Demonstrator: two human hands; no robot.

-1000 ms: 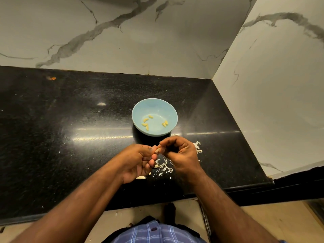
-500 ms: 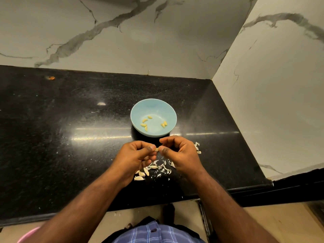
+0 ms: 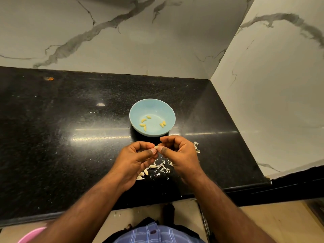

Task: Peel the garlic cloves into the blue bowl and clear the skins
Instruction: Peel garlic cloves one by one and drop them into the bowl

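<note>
Both hands meet above the black speckled stone bench near its front edge: left hand (image 3: 138,158) and right hand (image 3: 180,155) each pinch one small pale garlic clove (image 3: 156,147). Round light-blue bowl (image 3: 152,120) just behind holds six peeled cloves. White papery skins (image 3: 162,168) lie under the hands.

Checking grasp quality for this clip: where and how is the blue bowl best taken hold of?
Grip the blue bowl by its far rim, coming from above and behind. The rim flares wide and open there, while both hands, the left hand and the right hand, pinch a garlic clove just past the near rim.
</note>
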